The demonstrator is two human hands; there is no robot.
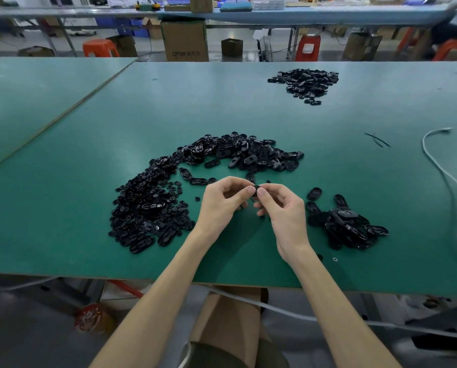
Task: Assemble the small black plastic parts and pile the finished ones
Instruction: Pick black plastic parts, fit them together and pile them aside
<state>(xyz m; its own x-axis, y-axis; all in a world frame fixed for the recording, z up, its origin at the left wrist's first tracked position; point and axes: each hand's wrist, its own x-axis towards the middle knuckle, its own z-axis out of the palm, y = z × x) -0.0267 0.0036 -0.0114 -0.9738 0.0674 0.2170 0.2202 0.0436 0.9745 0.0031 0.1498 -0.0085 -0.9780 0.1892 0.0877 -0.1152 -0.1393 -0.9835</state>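
Right now my left hand (pixel 222 205) and right hand (pixel 284 212) meet over the near middle of the green surface (pixel 89 160). Both hold a tight grip on one small black part (pixel 254 192), pinched between thumbs and fingertips. Loose small pieces (pixel 145 208) spread to the left, and oval shells (pixel 243 152) lie just beyond my hands. A near pile (pixel 346 227) sits to the right. A far heap (pixel 305 82) lies far right, and a white cable (pixel 445 179) trails along the right edge.

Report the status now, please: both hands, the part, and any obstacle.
Left hand and right hand both pinch one small black part. Pile beside right hand, likely finished ones. Path to it open.
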